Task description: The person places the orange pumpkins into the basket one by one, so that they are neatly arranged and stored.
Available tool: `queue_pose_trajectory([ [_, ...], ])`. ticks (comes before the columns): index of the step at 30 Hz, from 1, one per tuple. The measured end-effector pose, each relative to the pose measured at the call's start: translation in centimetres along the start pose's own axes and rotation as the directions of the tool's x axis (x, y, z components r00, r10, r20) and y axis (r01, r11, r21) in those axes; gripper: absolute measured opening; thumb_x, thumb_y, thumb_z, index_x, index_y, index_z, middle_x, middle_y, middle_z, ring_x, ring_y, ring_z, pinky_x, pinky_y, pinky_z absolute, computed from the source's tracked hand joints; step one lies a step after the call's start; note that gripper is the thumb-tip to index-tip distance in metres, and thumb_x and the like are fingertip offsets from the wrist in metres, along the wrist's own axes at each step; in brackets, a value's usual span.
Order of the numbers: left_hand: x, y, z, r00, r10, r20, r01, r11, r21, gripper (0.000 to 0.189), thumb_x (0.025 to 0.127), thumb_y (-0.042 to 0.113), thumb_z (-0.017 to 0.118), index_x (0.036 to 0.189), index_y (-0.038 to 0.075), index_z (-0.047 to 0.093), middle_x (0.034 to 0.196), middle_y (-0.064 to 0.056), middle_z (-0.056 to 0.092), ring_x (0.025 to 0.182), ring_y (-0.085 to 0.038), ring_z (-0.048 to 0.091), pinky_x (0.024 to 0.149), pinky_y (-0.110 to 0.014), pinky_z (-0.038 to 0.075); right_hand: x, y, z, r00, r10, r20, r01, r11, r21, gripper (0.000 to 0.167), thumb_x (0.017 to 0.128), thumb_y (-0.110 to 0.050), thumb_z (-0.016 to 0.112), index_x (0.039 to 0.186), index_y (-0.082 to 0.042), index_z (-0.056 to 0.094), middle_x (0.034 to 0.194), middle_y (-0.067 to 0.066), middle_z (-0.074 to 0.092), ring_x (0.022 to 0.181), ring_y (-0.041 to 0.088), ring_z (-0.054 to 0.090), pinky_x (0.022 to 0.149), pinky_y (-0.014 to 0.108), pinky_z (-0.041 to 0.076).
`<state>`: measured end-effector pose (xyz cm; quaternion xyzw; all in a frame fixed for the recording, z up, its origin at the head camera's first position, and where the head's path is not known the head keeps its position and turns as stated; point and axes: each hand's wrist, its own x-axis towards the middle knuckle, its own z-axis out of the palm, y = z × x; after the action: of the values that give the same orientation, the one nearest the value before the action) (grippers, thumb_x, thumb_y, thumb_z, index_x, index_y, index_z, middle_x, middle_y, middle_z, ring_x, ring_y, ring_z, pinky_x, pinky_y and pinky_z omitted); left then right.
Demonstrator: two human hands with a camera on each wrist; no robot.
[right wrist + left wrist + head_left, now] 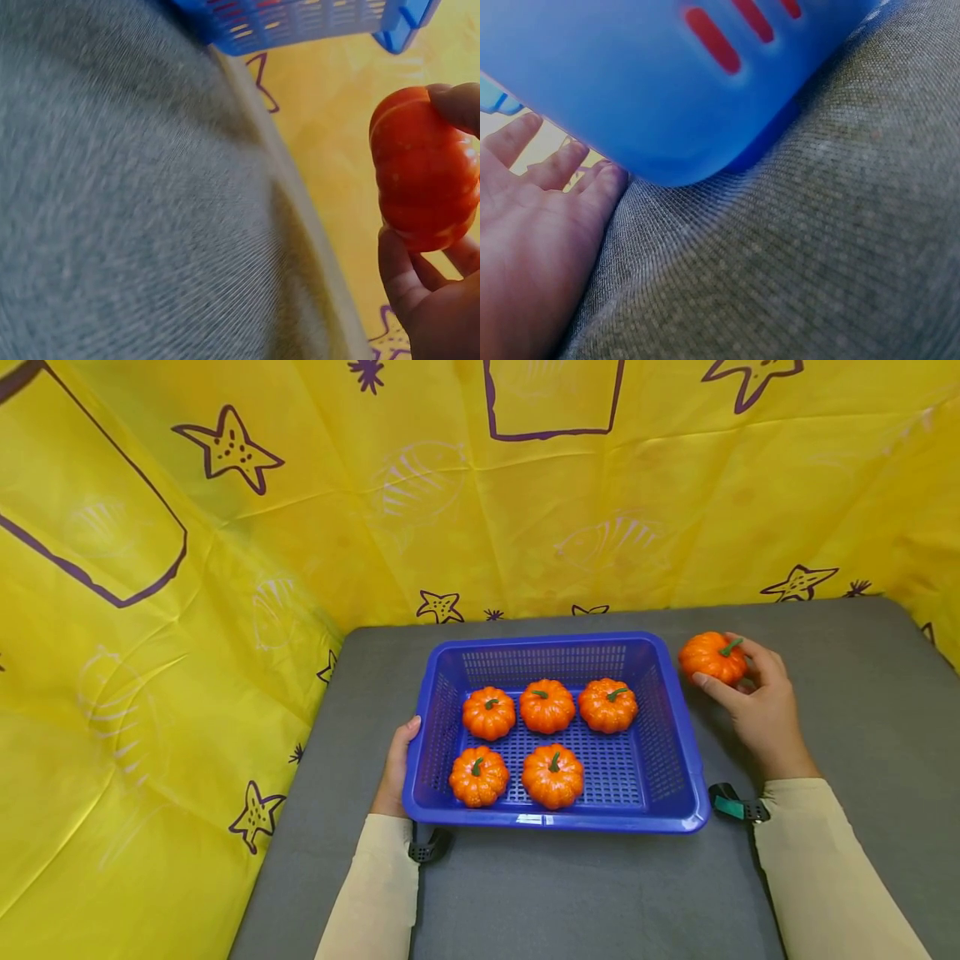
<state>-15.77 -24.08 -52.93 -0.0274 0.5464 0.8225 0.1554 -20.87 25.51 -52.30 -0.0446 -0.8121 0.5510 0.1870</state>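
Observation:
A blue plastic basket (570, 824) with slotted walls sits on the grey table. Inside it are several small orange pumpkins (547, 706) with green stems, three along the back and two in front. The front right of the basket floor is bare. My left hand (393, 770) touches the basket's left side; in the left wrist view its fingers (559, 161) are extended against the blue wall. To the right of the basket, my right hand (768, 714) holds another pumpkin (708, 657) between thumb and fingers. The right wrist view shows that pumpkin (424, 172) raised off the table.
Grey cloth covers the table (525, 893). A yellow curtain (315, 468) printed with starfish and fish hangs behind it and along the left. Each wrist wears a dark strap (738, 808).

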Motion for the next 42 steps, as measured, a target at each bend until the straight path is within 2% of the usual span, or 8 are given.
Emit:
queue_pose_trajectory([
  [6, -0.1, -0.1, -0.1, 1.000, 0.002, 0.003, -0.002, 1.000, 0.011, 0.075, 0.106, 0.054, 0.037, 0.165, 0.009, 0.038, 0.148, -0.017, 0.057, 0.122, -0.028, 0.062, 0.101, -0.041, 0.054, 0.0, -0.8, -0.1, 0.999, -0.047, 0.023, 0.047, 0.999, -0.004, 0.068, 0.095, -0.014, 0.086, 0.157, -0.014, 0.059, 0.139, -0.003, 0.048, 0.117, 0.013, 0.049, 0.092, 0.022, 0.043],
  [12, 0.0, -0.1, -0.1, 1.000, 0.001, 0.006, -0.001, 1.000, -0.001, 0.075, 0.106, 0.054, 0.037, 0.165, 0.008, 0.037, 0.146, -0.016, 0.059, 0.121, -0.028, 0.062, 0.101, -0.041, 0.053, 0.0, -1.8, -0.2, 0.995, -0.089, 0.037, 0.088, 0.995, 0.037, 0.067, 0.093, -0.005, 0.086, 0.155, -0.009, 0.060, 0.138, -0.004, 0.050, 0.117, 0.010, 0.050, 0.090, 0.017, 0.044],
  [21, 0.0, -0.1, 0.0, 1.000, 0.011, 0.002, -0.011, 1.000, 0.005, 0.075, 0.106, 0.054, 0.038, 0.165, 0.007, 0.038, 0.145, -0.015, 0.060, 0.120, -0.027, 0.062, 0.100, -0.040, 0.053, -0.2, -2.9, -0.3, 0.988, -0.147, 0.044, 0.144, 0.987, 0.071, 0.069, 0.090, 0.004, 0.087, 0.153, -0.007, 0.062, 0.139, -0.009, 0.051, 0.120, 0.014, 0.054, 0.091, 0.015, 0.047],
  [34, -0.1, 0.0, 0.0, 1.000, 0.009, 0.007, -0.010, 1.000, 0.021, 0.076, 0.106, 0.054, 0.037, 0.166, 0.008, 0.036, 0.148, -0.016, 0.057, 0.123, -0.028, 0.061, 0.102, -0.041, 0.053, -0.5, -4.6, -0.5, 0.984, -0.154, 0.093, 0.146, 0.985, 0.089, 0.066, 0.090, 0.006, 0.085, 0.151, -0.004, 0.063, 0.147, -0.002, 0.051, 0.123, 0.015, 0.053, 0.094, 0.013, 0.047],
  [42, 0.0, -0.1, 0.0, 1.000, 0.010, -0.011, -0.009, 1.000, 0.017, 0.075, 0.106, 0.054, 0.038, 0.166, 0.009, 0.038, 0.148, -0.017, 0.057, 0.122, -0.028, 0.062, 0.101, -0.041, 0.054, -0.8, -5.4, -0.2, 0.968, -0.209, 0.138, 0.192, 0.973, 0.124, 0.066, 0.086, 0.012, 0.086, 0.147, -0.003, 0.065, 0.150, 0.001, 0.051, 0.125, 0.017, 0.053, 0.096, 0.015, 0.047],
])
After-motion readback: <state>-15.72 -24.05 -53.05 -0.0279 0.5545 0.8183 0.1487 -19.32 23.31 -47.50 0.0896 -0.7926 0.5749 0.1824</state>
